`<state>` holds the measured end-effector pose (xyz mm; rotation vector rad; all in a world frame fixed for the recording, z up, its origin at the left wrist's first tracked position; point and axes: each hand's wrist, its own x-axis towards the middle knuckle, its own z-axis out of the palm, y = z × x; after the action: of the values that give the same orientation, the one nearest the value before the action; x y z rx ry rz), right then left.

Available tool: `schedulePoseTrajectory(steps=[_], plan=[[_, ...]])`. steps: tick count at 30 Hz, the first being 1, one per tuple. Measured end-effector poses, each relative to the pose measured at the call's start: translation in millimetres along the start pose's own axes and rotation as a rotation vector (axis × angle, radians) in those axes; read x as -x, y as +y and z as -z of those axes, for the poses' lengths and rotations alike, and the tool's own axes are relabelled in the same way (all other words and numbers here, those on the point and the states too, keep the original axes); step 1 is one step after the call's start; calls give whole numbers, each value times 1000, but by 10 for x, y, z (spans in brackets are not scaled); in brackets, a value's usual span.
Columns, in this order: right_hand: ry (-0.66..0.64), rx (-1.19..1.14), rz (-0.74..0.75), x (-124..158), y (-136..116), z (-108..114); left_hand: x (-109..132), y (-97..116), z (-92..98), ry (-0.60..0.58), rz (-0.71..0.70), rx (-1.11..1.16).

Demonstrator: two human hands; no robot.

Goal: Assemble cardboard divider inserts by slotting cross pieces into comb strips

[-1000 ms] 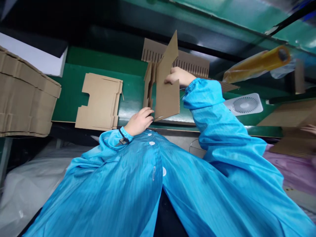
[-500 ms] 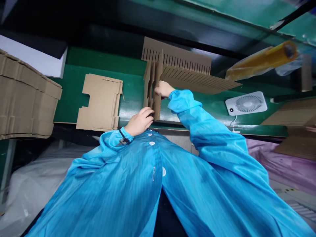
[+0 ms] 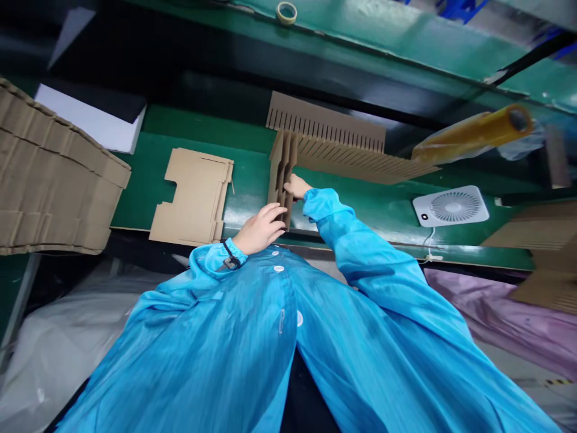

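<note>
Several upright cardboard pieces (image 3: 280,162) stand close together on the green table (image 3: 247,153). My right hand (image 3: 296,186) is closed on the right-hand piece of this group, its fingertips curled over the cardboard. Nearer my body, my left hand (image 3: 262,228) rests against the near end of the same pieces, fingers spread. Behind and to the right, slotted cardboard strips (image 3: 351,157) run along the table, one of them leaning at the back (image 3: 327,120). Flat notched cardboard sheets (image 3: 192,195) lie to the left of my hands.
Stacked cardboard (image 3: 54,180) fills the far left. On the right are a white fan (image 3: 451,206) with a cable and a yellow roll in plastic (image 3: 478,135). A tape roll (image 3: 286,12) sits on the upper shelf. More cardboard (image 3: 536,222) is at the right edge.
The view has shifted. The upright cardboard pieces are closer together, and my right hand has drawn nearer to my left, with the right-hand piece moved leftward.
</note>
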<state>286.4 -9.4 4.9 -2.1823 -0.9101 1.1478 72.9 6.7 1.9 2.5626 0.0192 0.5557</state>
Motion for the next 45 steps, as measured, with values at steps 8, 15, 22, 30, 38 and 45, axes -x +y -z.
schedulePoseTrajectory(steps=[8,15,22,30,38,45], plan=[[-40,-246,-231,507,-90,548,1058,-845,703,325,983,-262],[-62,-299,-107,887,-33,615,1917,-1024,583,491,1593,-45],[-52,-229,55,976,-103,502,1832,-992,580,641,1527,-85],[-61,-425,161,1033,-548,21,1261,-356,1134,667,995,-371],[-133,-743,124,906,-923,-553,405,566,1025,426,-21,-468],[100,-560,229,1234,-743,368,43,693,936,345,-390,-196]])
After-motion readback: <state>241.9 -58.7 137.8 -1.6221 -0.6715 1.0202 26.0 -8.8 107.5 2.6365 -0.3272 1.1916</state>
